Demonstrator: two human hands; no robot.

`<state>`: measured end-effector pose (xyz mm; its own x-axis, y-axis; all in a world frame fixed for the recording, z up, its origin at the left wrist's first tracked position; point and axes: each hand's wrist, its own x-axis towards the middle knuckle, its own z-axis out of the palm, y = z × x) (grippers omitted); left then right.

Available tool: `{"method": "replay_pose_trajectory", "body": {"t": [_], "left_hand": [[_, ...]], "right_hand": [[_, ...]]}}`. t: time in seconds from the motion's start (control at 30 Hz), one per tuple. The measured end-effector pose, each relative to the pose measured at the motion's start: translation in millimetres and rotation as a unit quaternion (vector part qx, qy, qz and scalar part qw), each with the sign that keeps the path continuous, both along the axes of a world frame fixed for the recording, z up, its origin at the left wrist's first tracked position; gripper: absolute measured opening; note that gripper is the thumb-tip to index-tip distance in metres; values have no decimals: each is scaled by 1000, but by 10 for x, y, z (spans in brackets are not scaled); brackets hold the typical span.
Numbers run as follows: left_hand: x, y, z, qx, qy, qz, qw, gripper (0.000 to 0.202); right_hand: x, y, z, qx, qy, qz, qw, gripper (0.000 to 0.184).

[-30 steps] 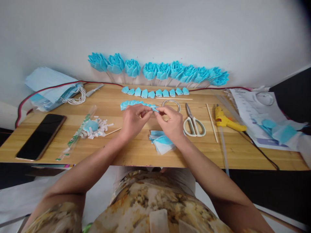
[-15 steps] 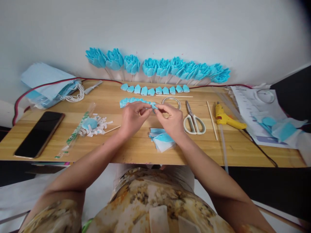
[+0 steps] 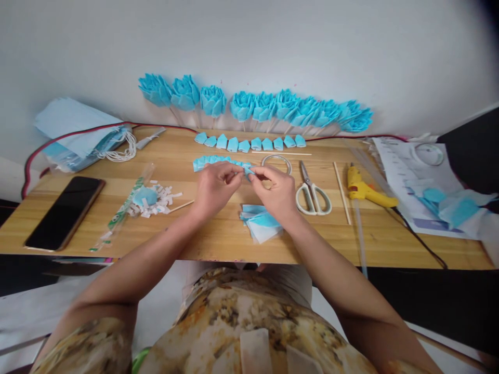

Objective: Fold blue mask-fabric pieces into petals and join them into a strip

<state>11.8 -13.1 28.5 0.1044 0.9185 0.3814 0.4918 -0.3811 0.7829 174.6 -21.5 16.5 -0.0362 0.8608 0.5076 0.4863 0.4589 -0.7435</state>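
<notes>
My left hand [image 3: 214, 188] and my right hand [image 3: 276, 192] meet over the middle of the wooden desk [image 3: 218, 234]. Both pinch a small folded blue paper piece [image 3: 247, 170] between their fingertips. That piece lies at the right end of a row of overlapping blue folded pieces [image 3: 210, 162]. Just below my right hand is a small stack of blue and white paper squares [image 3: 260, 223]. A tape ring [image 3: 276, 160] lies just beyond my right hand.
Several blue paper flowers [image 3: 253, 106] lean on the wall, with a row of folded petals [image 3: 249, 143] before them. White scissors [image 3: 312, 192], wooden sticks [image 3: 341, 191] and a yellow glue gun [image 3: 364, 190] lie right. A phone [image 3: 64, 212], paper scraps [image 3: 152, 201] and masks [image 3: 81, 140] lie left.
Both hands stay pinched on the blue piece, with only small finger movements. The view has shifted slightly.
</notes>
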Motion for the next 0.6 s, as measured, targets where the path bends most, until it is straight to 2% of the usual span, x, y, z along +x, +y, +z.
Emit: {"method": "replay_pose_trajectory", "body": {"t": [0.3, 0.6], "left_hand": [[-3, 0, -6, -12, -20, -5, 1000, 13], [-2, 10, -9, -7, -53, -21, 998, 16]], "right_hand": [[-2, 1, 2, 3, 13, 15, 1000, 14], [17, 31, -8, -115, 119, 36, 986, 15]]}}
